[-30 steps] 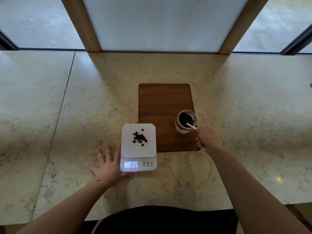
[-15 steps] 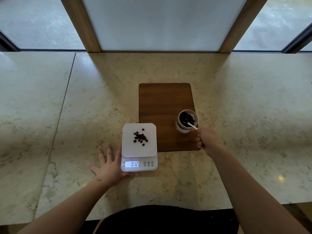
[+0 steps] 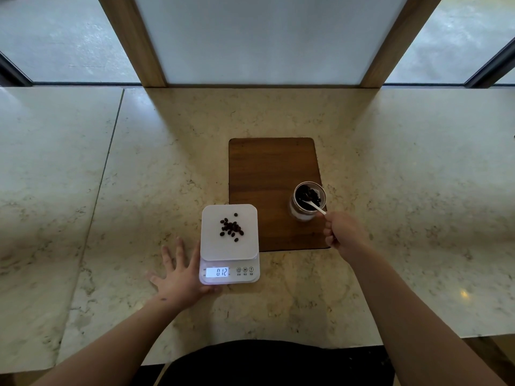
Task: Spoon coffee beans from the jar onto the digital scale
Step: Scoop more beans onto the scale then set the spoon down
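Note:
A white digital scale point(image 3: 211, 246) stands on the marble counter, its lit display reading 0.12. A small heap of coffee beans point(image 3: 231, 228) lies on its platform. My left hand point(image 3: 181, 277) rests flat on the counter, fingers spread, its thumb side against the scale's left front corner. A glass jar point(image 3: 308, 200) of dark beans stands on the near right part of a wooden board point(image 3: 267, 174). My right hand point(image 3: 344, 232) is closed on a white spoon point(image 3: 313, 205), whose bowl dips into the jar's beans.
The marble counter point(image 3: 139, 176) runs wide to both sides, with a seam on the left. Wooden window posts point(image 3: 133, 43) rise behind it. The counter's front edge lies just before my body.
Hardly anything has moved. My right hand and the spoon have shifted slightly inside the jar; my left hand and the scale's reading are unchanged.

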`<state>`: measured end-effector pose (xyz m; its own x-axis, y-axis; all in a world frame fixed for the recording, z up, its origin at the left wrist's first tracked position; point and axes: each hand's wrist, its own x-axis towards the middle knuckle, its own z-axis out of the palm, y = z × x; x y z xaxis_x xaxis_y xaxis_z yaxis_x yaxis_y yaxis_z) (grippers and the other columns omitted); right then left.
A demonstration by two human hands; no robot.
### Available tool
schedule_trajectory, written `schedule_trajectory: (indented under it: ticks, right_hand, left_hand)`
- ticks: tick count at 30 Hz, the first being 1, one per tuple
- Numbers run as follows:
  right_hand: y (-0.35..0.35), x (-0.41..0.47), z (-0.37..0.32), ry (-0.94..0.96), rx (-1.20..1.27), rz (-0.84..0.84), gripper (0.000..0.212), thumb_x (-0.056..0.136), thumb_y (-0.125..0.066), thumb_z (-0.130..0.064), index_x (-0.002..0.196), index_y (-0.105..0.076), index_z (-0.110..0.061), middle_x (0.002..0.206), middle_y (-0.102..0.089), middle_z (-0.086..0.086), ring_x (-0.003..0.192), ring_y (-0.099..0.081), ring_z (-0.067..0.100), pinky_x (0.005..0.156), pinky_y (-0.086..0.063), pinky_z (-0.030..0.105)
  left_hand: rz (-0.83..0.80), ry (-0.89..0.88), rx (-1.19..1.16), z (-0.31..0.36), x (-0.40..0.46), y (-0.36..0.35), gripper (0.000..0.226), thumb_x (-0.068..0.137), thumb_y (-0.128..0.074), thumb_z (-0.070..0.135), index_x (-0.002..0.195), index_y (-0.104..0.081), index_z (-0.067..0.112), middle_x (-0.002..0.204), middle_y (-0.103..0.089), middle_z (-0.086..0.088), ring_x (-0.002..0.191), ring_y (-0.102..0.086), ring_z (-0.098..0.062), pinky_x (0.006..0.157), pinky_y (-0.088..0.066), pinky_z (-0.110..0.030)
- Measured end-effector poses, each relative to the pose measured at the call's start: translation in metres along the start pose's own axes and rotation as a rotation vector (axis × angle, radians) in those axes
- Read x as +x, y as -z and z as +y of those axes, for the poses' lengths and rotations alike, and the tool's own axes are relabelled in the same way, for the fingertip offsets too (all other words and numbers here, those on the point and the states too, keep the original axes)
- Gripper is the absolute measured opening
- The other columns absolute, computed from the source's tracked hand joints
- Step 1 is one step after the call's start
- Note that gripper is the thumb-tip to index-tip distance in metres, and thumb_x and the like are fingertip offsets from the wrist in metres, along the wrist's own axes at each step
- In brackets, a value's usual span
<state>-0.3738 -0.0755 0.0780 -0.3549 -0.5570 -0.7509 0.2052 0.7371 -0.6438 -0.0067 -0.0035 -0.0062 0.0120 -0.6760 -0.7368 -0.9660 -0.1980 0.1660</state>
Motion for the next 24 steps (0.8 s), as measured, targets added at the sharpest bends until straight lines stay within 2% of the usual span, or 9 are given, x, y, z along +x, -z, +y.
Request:
schedule_trajectory:
  ticks: [4, 12, 19, 24]
  right_hand:
    - [0.0009, 0.0022, 0.0035, 0.016, -0.011, 0.002, 0.027, 0.1, -0.042, -0.014, 0.085, -0.064, -0.013, 0.055, -0.039, -0.003, 0.036, -0.037, 0.005, 0.031, -0.029, 0.017]
    - [0.0019, 0.0041, 0.0043, 0.01, 0.005, -0.012, 0.025, 0.1, -0.042, -0.013, 0.084, -0.061, -0.014, 0.057, -0.039, -0.003, 0.038, -0.037, 0.005, 0.031, -0.028, 0.017]
    - [0.0028, 0.0035, 0.0059, 0.014, -0.006, -0.025, 0.025, 0.101, -0.04, -0.013, 0.089, -0.062, -0.013, 0.056, -0.04, -0.003, 0.042, -0.037, 0.007, 0.033, -0.03, 0.018]
    - [0.003, 0.0004, 0.0077, 0.03, -0.012, -0.037, 0.023, 0.102, -0.04, -0.014, 0.09, -0.06, -0.015, 0.059, -0.039, -0.002, 0.045, -0.038, 0.009, 0.033, -0.031, 0.019]
  left_hand:
    - [-0.004, 0.009, 0.011, -0.001, -0.0001, -0.0006, 0.14, 0.039, -0.037, 0.114, 0.138, 0.045, 0.057, 0.157, 0.051, -0.003, 0.139, 0.05, -0.041, 0.107, 0.001, -0.09]
    - [-0.022, 0.024, 0.045, 0.0017, -0.004, 0.0029, 0.138, 0.046, -0.04, 0.11, 0.137, 0.047, 0.054, 0.157, 0.051, -0.003, 0.138, 0.051, -0.04, 0.108, -0.003, -0.089]
    - [-0.039, 0.021, 0.057, 0.0041, -0.0064, 0.005, 0.14, 0.048, -0.04, 0.11, 0.144, 0.042, 0.051, 0.156, 0.052, -0.004, 0.138, 0.051, -0.04, 0.108, -0.001, -0.089]
    - [-0.022, 0.017, 0.048, 0.0039, -0.0064, 0.0037, 0.139, 0.048, -0.043, 0.11, 0.14, 0.045, 0.054, 0.156, 0.05, -0.004, 0.139, 0.05, -0.041, 0.107, 0.0, -0.09]
